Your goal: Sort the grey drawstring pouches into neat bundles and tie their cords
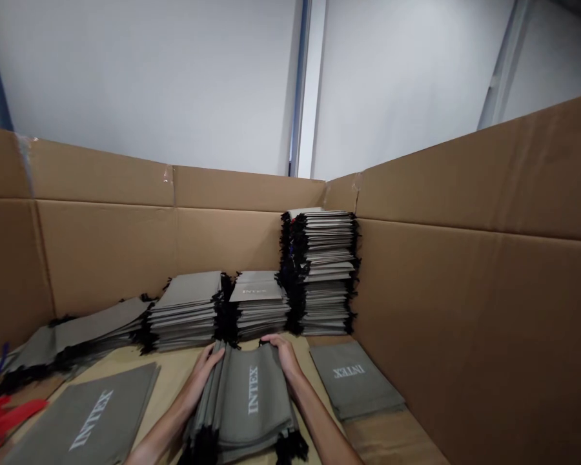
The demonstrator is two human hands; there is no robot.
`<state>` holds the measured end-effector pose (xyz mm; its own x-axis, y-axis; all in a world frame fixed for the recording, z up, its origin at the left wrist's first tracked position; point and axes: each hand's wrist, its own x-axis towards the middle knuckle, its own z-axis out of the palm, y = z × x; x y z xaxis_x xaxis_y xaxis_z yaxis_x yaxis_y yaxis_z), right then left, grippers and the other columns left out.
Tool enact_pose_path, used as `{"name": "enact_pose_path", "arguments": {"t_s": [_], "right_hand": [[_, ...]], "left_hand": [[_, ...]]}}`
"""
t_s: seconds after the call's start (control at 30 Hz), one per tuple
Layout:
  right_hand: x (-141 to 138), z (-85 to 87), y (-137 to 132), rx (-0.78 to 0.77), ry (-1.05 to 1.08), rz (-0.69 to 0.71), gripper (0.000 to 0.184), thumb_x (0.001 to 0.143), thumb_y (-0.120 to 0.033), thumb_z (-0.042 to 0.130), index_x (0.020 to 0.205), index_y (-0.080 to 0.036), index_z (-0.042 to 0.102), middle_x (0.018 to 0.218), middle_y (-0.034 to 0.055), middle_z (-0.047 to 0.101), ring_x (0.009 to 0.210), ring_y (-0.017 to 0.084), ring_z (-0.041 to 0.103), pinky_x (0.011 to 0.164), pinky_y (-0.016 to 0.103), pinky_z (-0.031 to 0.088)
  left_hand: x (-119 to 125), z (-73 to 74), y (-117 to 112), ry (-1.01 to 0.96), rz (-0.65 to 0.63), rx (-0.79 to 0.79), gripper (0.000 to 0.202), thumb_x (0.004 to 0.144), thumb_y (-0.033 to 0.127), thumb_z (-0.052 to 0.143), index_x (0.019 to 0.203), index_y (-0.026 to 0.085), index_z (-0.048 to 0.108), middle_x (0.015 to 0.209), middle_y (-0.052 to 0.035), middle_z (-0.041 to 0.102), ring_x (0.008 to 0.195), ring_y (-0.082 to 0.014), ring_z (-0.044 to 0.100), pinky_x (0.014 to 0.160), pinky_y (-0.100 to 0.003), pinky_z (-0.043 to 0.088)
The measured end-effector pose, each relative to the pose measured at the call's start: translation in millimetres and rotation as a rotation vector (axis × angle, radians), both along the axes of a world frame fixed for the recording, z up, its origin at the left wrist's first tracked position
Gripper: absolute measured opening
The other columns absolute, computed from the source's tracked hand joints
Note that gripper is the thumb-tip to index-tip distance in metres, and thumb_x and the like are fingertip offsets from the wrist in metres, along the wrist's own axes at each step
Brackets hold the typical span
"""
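A bundle of grey fabric drawstring bags, the top one printed INTEX in white, sits low in the middle of the view. Its left part is bunched into upright folds. My left hand grips the far left side, thumb pressed against the folds. At the far right corner my right hand holds the edge, with its fingers over the top and partly hidden. Black cord tufts hang from the near corners. Flat grey bags lie on either side: a pile at left and a thinner pile at right.
Cardboard walls enclose the back and sides. Along the back stand a tall stack of bags, two lower stacks and a slumped pile. Something red lies at the left edge.
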<state>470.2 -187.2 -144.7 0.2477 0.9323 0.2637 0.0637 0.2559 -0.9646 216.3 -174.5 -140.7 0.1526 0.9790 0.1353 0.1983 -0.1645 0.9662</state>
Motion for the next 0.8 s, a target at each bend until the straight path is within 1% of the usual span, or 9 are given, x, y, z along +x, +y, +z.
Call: {"name": "enact_pose_path", "arguments": {"t_s": [0.17, 0.3, 0.37, 0.5, 0.57, 0.63, 0.7, 0.77, 0.8], "right_hand": [[0.4, 11.5, -6.8, -0.017, -0.109, -0.017, 0.037, 0.099, -0.054, 0.07, 0.094, -0.018, 0.075, 0.105, 0.0059, 0.079, 0.105, 0.024, 0.073, 0.103, 0.047, 0.054], [8.0, 28.2, -22.1, 0.017, -0.206, -0.052, 0.043, 0.096, -0.057, 0.058, 0.085, -0.021, 0.077, 0.102, 0.0091, 0.081, 0.109, 0.029, 0.072, 0.105, 0.044, 0.05], [12.0, 43.3, -37.6, 0.056, -0.28, -0.07, 0.043, 0.093, -0.058, 0.056, 0.09, -0.021, 0.078, 0.107, 0.011, 0.08, 0.114, 0.032, 0.069, 0.108, 0.045, 0.047], [7.8, 78.8, -88.4, 0.139, -0.441, -0.019, 0.04, 0.085, -0.052, 0.072, 0.114, -0.024, 0.077, 0.128, 0.011, 0.073, 0.129, 0.034, 0.06, 0.117, 0.047, 0.041], [-0.9, 89.6, -116.8, 0.138, -0.612, 0.145, 0.054, 0.081, -0.045, 0.082, 0.132, -0.032, 0.072, 0.141, 0.0066, 0.067, 0.135, 0.033, 0.058, 0.117, 0.044, 0.042], [-12.3, 92.8, -138.9, 0.058, -0.83, 0.314, 0.079, 0.07, -0.042, 0.092, 0.144, -0.035, 0.065, 0.15, 0.0071, 0.062, 0.141, 0.037, 0.054, 0.118, 0.047, 0.044], [-25.1, 90.9, -150.3, -0.062, -1.003, 0.374, 0.107, 0.058, -0.041, 0.101, 0.155, -0.031, 0.057, 0.162, 0.0142, 0.052, 0.151, 0.046, 0.044, 0.123, 0.057, 0.039], [-37.3, 87.6, -150.7, -0.146, -1.139, 0.365, 0.128, 0.047, -0.037, 0.106, 0.161, -0.022, 0.05, 0.167, 0.0229, 0.044, 0.154, 0.054, 0.037, 0.125, 0.066, 0.035], [-42.6, 85.9, -147.8, -0.166, -1.199, 0.354, 0.134, 0.043, -0.035, 0.108, 0.162, -0.019, 0.048, 0.167, 0.026, 0.044, 0.153, 0.055, 0.037, 0.124, 0.068, 0.034]], "left_hand": [[-4.4, 9.8, -10.2, -0.007, 0.008, -0.014, 0.075, 0.086, 0.064, 0.06, 0.144, 0.017, 0.059, 0.166, -0.0167, 0.054, 0.159, -0.0337, 0.041, 0.133, -0.049, 0.028], [-9.3, 13.5, -20.0, -0.014, -0.018, 0.004, 0.072, 0.092, 0.065, 0.053, 0.148, 0.021, 0.058, 0.168, -0.0122, 0.052, 0.16, -0.032, 0.04, 0.133, -0.05, 0.027], [-11.8, 11.3, -27.1, -0.023, -0.023, 0.031, 0.071, 0.096, 0.063, 0.043, 0.151, 0.021, 0.056, 0.171, -0.0093, 0.049, 0.161, -0.0293, 0.039, 0.133, -0.047, 0.028], [-12.6, 6.7, -38.8, -0.017, 0.017, 0.087, 0.068, 0.099, 0.052, 0.032, 0.149, 0.014, 0.057, 0.167, -0.0108, 0.053, 0.157, -0.0279, 0.045, 0.131, -0.039, 0.032], [-12.7, 10.8, -39.3, 0.011, 0.031, 0.118, 0.066, 0.101, 0.051, 0.029, 0.146, 0.014, 0.06, 0.162, -0.0114, 0.06, 0.152, -0.0278, 0.052, 0.128, -0.037, 0.037], [-14.8, 22.0, -35.1, 0.062, 0.025, 0.16, 0.067, 0.104, 0.053, 0.025, 0.143, 0.016, 0.064, 0.157, -0.0099, 0.065, 0.149, -0.0268, 0.055, 0.127, -0.036, 0.039], [-17.9, 39.2, -27.0, 0.141, 0.005, 0.208, 0.068, 0.106, 0.055, 0.022, 0.138, 0.016, 0.068, 0.15, -0.0099, 0.07, 0.147, -0.0271, 0.057, 0.127, -0.037, 0.037], [-18.0, 58.8, -16.9, 0.243, -0.053, 0.255, 0.067, 0.106, 0.054, 0.022, 0.125, 0.016, 0.074, 0.137, -0.0115, 0.078, 0.136, -0.0282, 0.065, 0.121, -0.037, 0.044], [-15.6, 68.1, -12.1, 0.302, -0.1, 0.28, 0.063, 0.106, 0.053, 0.026, 0.118, 0.018, 0.076, 0.128, -0.0106, 0.081, 0.127, -0.0278, 0.07, 0.115, -0.036, 0.049]]}}
